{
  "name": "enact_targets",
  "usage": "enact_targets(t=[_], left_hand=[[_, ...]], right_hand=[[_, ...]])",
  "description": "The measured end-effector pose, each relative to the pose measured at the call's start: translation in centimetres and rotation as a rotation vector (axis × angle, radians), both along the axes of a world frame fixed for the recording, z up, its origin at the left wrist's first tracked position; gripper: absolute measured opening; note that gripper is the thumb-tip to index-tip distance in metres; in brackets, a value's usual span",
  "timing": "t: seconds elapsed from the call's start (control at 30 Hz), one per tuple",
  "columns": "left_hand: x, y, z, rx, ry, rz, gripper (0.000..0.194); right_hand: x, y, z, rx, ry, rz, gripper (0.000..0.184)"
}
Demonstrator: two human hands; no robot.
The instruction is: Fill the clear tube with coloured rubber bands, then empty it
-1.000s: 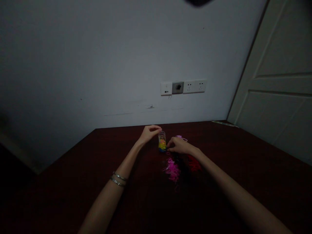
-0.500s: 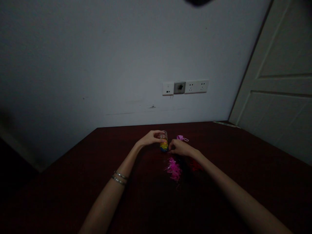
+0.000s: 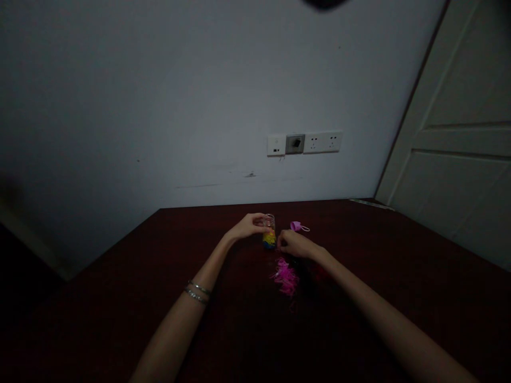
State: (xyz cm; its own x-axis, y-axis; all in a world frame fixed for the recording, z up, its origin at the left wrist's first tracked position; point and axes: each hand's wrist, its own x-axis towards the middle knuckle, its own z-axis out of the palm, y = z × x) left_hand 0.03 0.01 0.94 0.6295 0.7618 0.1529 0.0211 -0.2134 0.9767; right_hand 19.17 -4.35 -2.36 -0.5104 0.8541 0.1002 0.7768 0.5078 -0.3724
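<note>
Clear jar [image 3: 270, 240] upright on dark table [image 3: 223, 298], left hand [image 3: 250, 226] gripping its side. Right hand [image 3: 294, 243] just right of jar, fingers curled (whether closed on anything, can't tell). Pink strands [image 3: 286, 277] nearside of jar.

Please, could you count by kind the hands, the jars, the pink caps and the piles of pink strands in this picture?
Hands: 2 (left hand, right hand)
Jar: 1
Pink cap: 1
Pile of pink strands: 1
Total: 5

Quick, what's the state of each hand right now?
Left hand: holding the jar near its top.
Right hand: curled beside the jar; can't tell whether it holds anything.
</note>
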Motion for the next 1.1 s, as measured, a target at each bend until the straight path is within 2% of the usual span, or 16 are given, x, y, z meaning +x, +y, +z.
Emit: enact_targets(t=[0.17,0.37,0.5,0.73,0.9,1.1], left_hand=[[0.0,-0.2,0.0,0.011,0.0,-0.001,0.042],[0.0,-0.4,0.1,0.013,0.015,0.022,0.043],[0.0,-0.4,0.1,0.017,0.017,0.031,0.044],[0.1,-0.4,0.0,0.01,0.016,0.04,0.043],[0.1,-0.7,0.2,0.007,0.025,0.041,0.042],[0.0,-0.4,-0.2,0.022,0.02,0.028,0.044]], right_hand=[[0.0,0.1,-0.4,0.024,-0.041,-0.059,0.013],[-0.3,-0.1,-0.7,0.164,-0.093,-0.038,0.015],[0.1,-0.2,-0.3,0.185,-0.049,-0.047,0.013],[2.1,0.9,2.2,0.196,0.173,-0.096,0.014],[2.8,0.4,4.4,0.159,0.393,-0.168,0.017],[2.8,0.1,5.8,0.189,0.534,-0.22,0.024]])
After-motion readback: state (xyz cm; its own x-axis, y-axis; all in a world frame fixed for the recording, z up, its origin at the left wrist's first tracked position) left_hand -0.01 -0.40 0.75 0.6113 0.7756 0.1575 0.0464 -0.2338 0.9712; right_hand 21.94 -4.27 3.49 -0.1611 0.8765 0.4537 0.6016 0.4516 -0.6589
